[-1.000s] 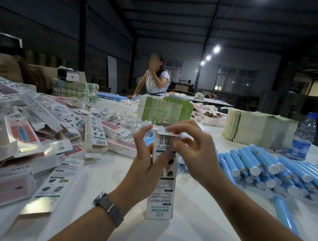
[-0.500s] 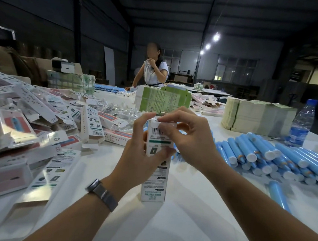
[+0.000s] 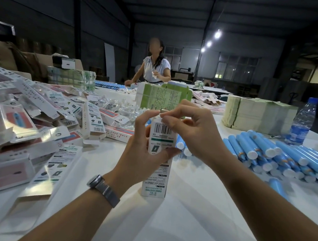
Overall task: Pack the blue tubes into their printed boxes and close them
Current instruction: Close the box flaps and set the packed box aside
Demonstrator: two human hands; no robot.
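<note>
I had the printed box standing upright on the white table, right in the middle in front of me. My left hand was wrapped round its upper half, thumb across the front under the barcode and a finger reaching up to the top edge. My right hand was curled over the top, fingertips pinching the small flap there. I could not tell whether the flap was fully tucked in. The loose blue tubes lay piled on the table to my right, a few just behind the box. Finished and flat boxes were heaped on my left. A water bottle stood beyond the tubes, and another person worked at the far end.
</note>
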